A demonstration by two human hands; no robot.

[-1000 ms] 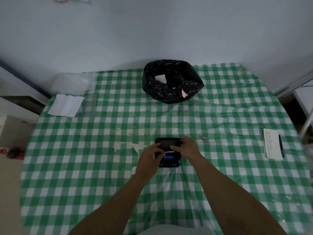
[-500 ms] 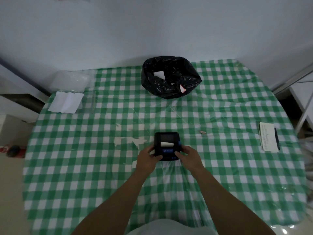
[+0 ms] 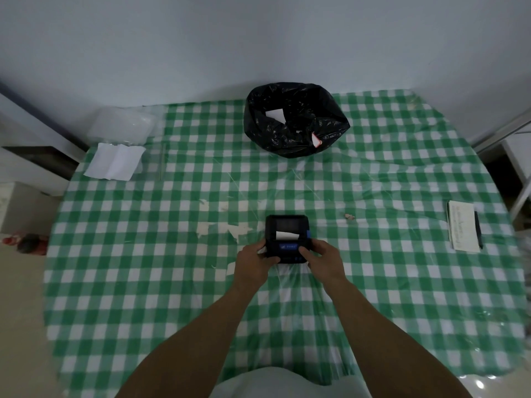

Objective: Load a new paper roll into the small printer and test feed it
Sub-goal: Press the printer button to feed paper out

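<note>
gripping the printer [image 3: 287,238] at its near corners, my left hand [image 3: 254,261] and right hand [image 3: 323,258] had dropped from the lid a second before; it sat on the bench [image 3: 402,282], paper [image 3: 284,234] poking out, seemingly ready to feed.

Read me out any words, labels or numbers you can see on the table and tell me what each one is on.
None can be read.
Printer: blue label with pale marks, too small.
Notepad: lines of writing, too blurred.
Red-edged tag on the black bag: nothing legible.
</note>
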